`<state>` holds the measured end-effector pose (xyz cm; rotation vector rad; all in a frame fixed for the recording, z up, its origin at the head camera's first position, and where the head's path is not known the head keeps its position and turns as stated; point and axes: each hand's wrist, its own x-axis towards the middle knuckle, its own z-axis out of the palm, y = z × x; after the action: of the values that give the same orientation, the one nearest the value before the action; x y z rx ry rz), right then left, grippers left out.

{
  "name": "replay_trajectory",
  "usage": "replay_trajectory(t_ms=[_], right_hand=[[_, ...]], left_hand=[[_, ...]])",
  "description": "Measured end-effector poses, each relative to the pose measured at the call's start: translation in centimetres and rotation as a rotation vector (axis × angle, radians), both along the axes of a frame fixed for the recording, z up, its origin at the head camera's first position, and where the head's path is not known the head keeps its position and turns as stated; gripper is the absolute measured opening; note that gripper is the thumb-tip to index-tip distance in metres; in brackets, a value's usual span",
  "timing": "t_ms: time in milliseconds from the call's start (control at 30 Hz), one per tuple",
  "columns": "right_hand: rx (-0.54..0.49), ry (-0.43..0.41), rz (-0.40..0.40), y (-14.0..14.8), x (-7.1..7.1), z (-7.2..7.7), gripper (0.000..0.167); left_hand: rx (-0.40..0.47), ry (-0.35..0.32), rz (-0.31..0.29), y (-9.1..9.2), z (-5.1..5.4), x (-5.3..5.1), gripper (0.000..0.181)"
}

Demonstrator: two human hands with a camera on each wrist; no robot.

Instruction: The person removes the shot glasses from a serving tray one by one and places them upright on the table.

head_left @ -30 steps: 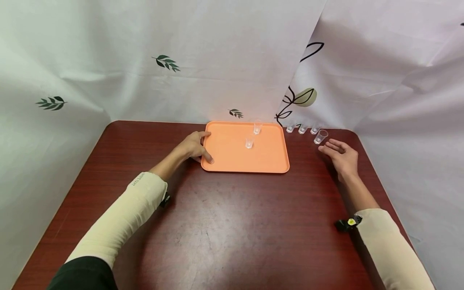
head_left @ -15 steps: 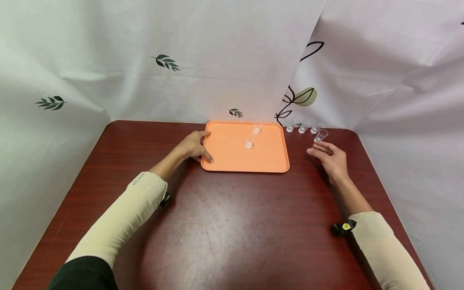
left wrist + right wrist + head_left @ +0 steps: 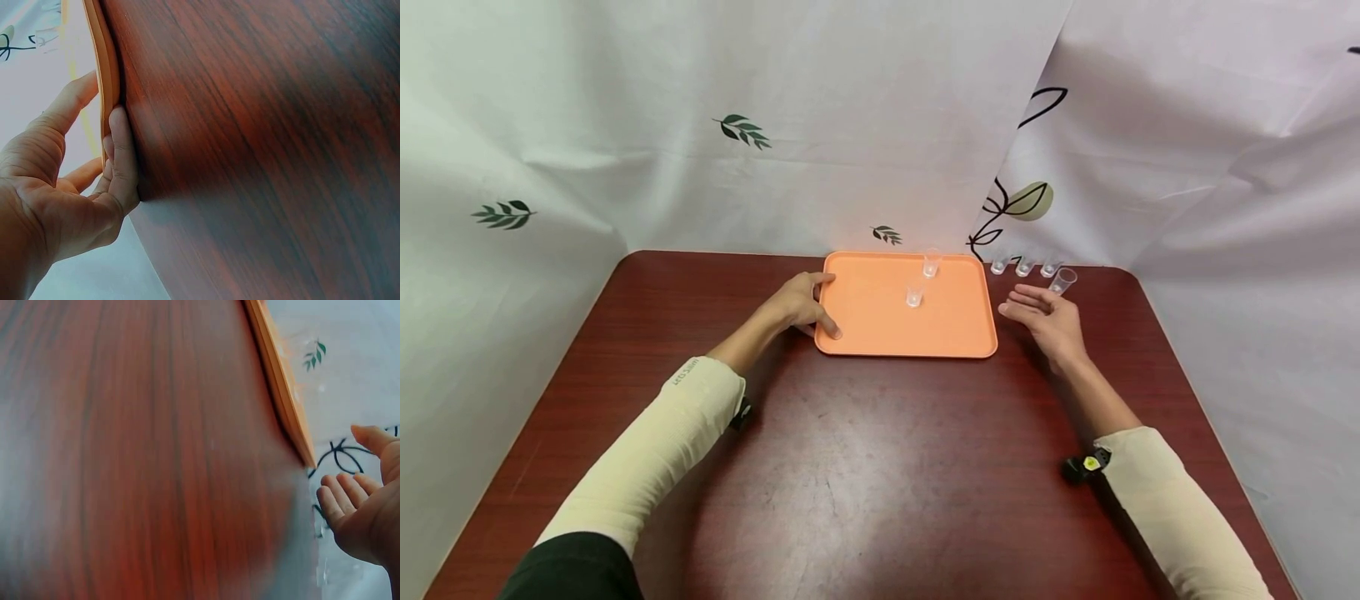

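Note:
An orange tray (image 3: pixel 880 329) lies at the far side of the table. My left hand (image 3: pixel 800 302) grips its left rim; in the left wrist view, fingers (image 3: pixel 125 150) lie along the rim's outer side. Two small clear plastic cups stand on the tray, a rear cup (image 3: pixel 931 267) and a front cup (image 3: pixel 913 297). My right hand (image 3: pixel 1051 325) hovers just right of the tray, holding nothing, its fingers loosely extended. In the right wrist view a gap separates it from the tray's orange edge (image 3: pixel 284 381). Behind that hand stands a clear cup (image 3: pixel 1063 280), its base partly hidden.
Along the table's back edge, right of the tray, three more clear cups stand in a row: a left one (image 3: pixel 999 266), a middle one (image 3: pixel 1025 267) and a right one (image 3: pixel 1050 267). A white patterned curtain (image 3: pixel 775 192) rises behind the dark red-brown table (image 3: pixel 880 467).
My right hand has moved left, from beside the nearest loose cup toward the tray's right edge. My left hand, the tray and the cups have stayed in place.

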<state>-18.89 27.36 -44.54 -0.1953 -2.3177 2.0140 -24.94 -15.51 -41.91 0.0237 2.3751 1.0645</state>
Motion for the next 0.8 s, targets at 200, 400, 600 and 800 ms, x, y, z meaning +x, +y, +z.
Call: replay_trajectory(t_ms=[200, 400, 600, 800], right_hand=[[-0.004, 0.026, 0.031, -2.0, -0.4, 0.1, 0.063], [-0.038, 0.041, 0.058, -3.5, -0.8, 0.0, 0.061], [-0.079, 0.031, 0.082, -4.9, -1.1, -0.3, 0.062], [-0.055, 0.012, 0.107, -6.1, -1.5, -0.6, 0.062]], left_hand=[[0.014, 0.003, 0.005, 0.0, -0.1, -0.1, 0.127], [0.010, -0.001, 0.003, 0.0, 0.1, 0.0, 0.127], [0.021, -0.021, 0.008, 0.0, 0.1, 0.0, 0.127], [0.015, -0.014, 0.006, -0.1, 0.2, 0.0, 0.127]])
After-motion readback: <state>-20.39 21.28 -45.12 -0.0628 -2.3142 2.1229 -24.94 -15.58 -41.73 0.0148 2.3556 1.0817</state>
